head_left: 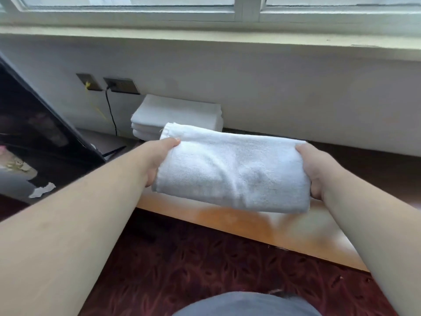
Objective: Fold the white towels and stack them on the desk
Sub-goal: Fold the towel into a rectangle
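The left hand and the right hand each clamp one short end of a folded white towel, thumbs on top and the remaining fingers hidden beneath the cloth. The towel is held in the air above the wooden desk, apart from its surface. A stack of folded towels rests at the back of the desk against the wall, just beyond the far edge of the held towel.

Judged step: transfer of the folded towel onto the stack. Recommended procedure:
- Keep both grips closed and level so the layers do not slip open.
- Carry the towel forward over the stack and align its long edges with those below.
- Lower it flat, then release both ends together.
- Press out the crease visible across the centre.

Two wall sockets with a black cable sit left of the stack. No brand, label or legible writing is visible.
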